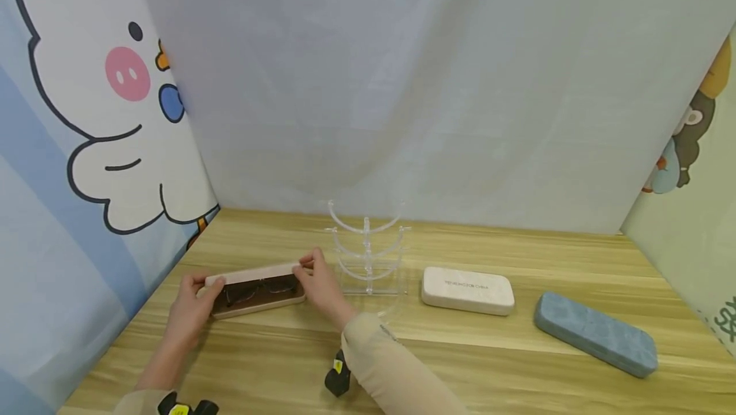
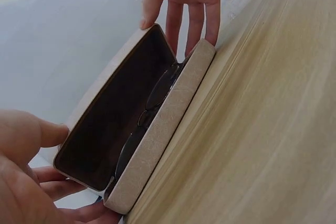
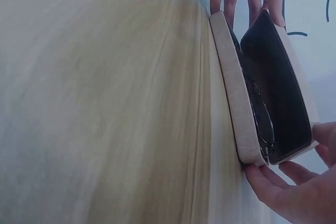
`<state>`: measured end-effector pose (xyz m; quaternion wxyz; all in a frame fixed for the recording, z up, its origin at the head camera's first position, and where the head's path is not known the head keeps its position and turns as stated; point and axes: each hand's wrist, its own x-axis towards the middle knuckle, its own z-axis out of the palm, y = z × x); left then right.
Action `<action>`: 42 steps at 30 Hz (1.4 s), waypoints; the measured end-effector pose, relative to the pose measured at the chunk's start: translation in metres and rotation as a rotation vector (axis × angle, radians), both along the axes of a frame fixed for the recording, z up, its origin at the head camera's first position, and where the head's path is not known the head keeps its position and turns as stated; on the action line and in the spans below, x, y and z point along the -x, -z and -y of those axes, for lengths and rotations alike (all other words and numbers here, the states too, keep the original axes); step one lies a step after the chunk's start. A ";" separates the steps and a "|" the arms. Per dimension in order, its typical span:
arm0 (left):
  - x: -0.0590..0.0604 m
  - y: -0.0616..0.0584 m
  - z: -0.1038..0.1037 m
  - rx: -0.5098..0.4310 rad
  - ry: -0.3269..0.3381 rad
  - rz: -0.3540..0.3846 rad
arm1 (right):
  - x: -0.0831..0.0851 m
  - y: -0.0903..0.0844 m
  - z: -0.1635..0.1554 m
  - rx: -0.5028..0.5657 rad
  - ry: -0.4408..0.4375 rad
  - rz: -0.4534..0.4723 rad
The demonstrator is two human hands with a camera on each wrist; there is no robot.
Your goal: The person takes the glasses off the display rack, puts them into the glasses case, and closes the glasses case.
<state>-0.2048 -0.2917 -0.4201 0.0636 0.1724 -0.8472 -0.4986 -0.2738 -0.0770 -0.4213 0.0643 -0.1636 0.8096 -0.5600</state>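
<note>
The pink glasses case (image 1: 257,289) lies on the wooden table (image 1: 471,364) with its lid lifted, and a pair of dark-framed glasses (image 1: 253,290) rests inside the lower half. So the opening looks done, while the glasses are not yet lifted out; the clear plastic stand (image 1: 368,255) just behind and to the right of the case has all its curved arms bare.

Going from the left: the left hand (image 1: 192,309) holds the case's left end, with the thumb on the lid edge and the fingers curled under the base, as the left wrist view shows. The case sits between the two hands, its long side facing the person. The right hand (image 1: 321,284) is at the case's right end; its fingers (image 2: 197,11) are fairly straight and touch the lid and the rim of the base, so it steadies the open lid more than it grips. Neither hand touches the glasses, which lie just inside the front wall, their frame (image 3: 261,116) running the length of the case.

Further right, well apart from the hands, a cream case (image 1: 467,290) lies shut, and beyond it a blue case (image 1: 595,333), also shut, sits at an angle.
</note>
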 end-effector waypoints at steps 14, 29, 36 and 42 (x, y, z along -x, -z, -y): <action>-0.003 0.000 0.002 0.055 0.028 -0.018 | -0.001 -0.001 -0.005 -0.046 -0.018 -0.033; 0.000 0.007 0.000 0.151 0.039 -0.008 | -0.004 0.011 -0.002 -0.142 0.041 -0.113; 0.000 0.005 -0.004 0.172 0.071 -0.004 | -0.014 0.009 -0.006 -0.148 0.043 -0.131; -0.002 0.000 -0.010 0.311 0.041 -0.071 | -0.022 0.007 -0.012 -0.054 0.000 -0.105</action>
